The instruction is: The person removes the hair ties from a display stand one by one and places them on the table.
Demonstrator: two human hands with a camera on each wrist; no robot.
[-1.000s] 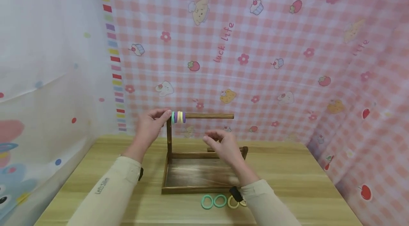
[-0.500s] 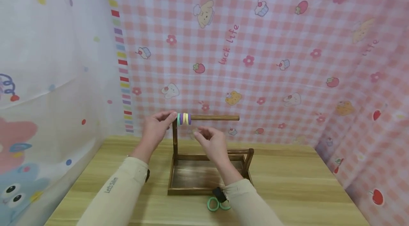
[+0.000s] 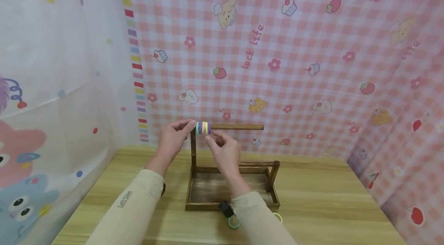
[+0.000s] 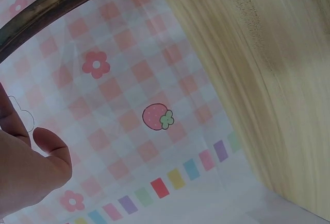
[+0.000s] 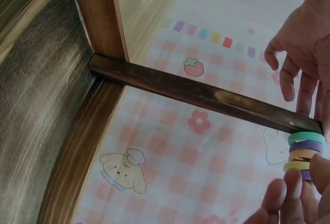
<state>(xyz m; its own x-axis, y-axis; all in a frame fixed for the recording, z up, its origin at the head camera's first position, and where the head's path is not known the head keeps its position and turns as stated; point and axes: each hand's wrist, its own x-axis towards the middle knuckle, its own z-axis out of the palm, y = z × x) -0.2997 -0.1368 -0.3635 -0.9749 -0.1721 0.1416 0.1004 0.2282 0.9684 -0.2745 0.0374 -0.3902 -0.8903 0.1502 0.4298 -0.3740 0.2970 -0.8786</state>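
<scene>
A dark wooden stand has a tray base and an upright post, with a horizontal rod at the top. Several small rings in green, purple, orange and yellow hang side by side on the rod, against the post. My left hand grips the stand at the post's top corner; in the left wrist view only part of this hand shows. The right hand has its thumb and fingertips around the outermost purple ring, at the row's free end.
On the table, a green ring and a yellow ring lie in front of the tray, partly behind the right sleeve. A lower rod sits on a short post at the stand's right. Checked cloth hangs behind.
My right hand has moved left and up from beside the lower rod to the rings. The left hand stays at the post's top. The head view has shifted slightly.
</scene>
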